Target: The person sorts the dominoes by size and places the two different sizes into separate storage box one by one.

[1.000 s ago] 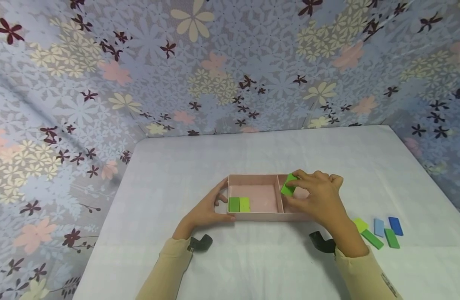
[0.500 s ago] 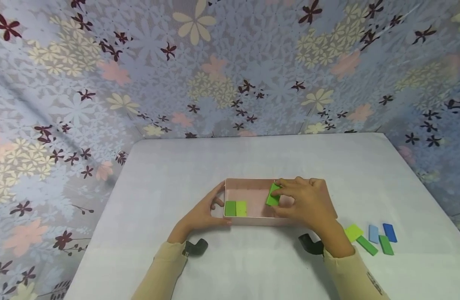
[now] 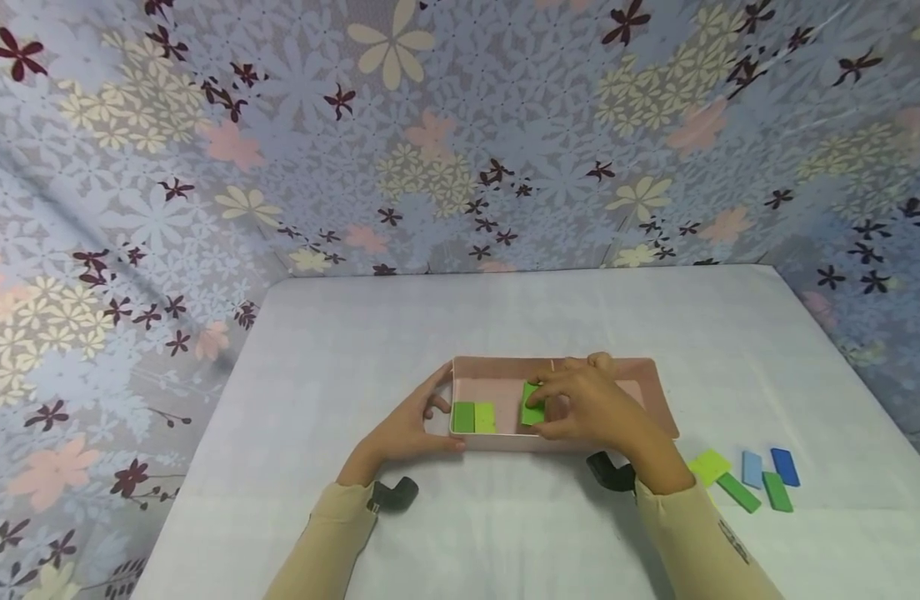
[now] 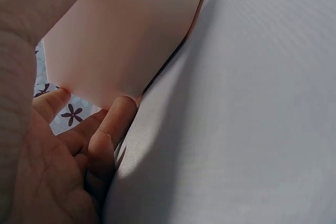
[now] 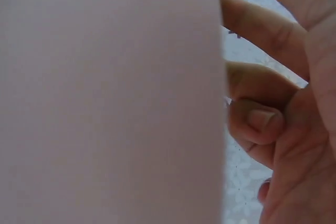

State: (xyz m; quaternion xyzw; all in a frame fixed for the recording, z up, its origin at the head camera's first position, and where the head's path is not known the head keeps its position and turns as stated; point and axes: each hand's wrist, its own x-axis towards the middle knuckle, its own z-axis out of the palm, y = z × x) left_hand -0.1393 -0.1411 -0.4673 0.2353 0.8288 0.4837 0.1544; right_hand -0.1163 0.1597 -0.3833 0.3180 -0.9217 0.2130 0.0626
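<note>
A shallow pink box (image 3: 497,442) with a divider lies on the white-covered table. My left hand (image 3: 400,433) grips its left end, thumb along the front wall and fingers spread toward the back corner. In the left wrist view, fingertips touch the end wall. My right hand (image 3: 595,408) pinches a bright green block (image 3: 532,405) low inside the left compartment, near the divider. That compartment's front left corner holds a green block (image 3: 463,417) and a yellow-green block (image 3: 485,417) side by side. In the right wrist view, the box wall (image 5: 115,98) hides the pinched block.
Loose blocks lie right of the box: a yellow-green block (image 3: 711,466), a light blue block (image 3: 752,469), a dark blue block (image 3: 786,467) and two green blocks, one nearer the forearm (image 3: 739,492). A floral cloth (image 3: 460,142) hangs behind the table.
My right hand has carried the bright green block leftward from over the right compartment, past the divider, and down into the left compartment. The left hand keeps its hold on the box.
</note>
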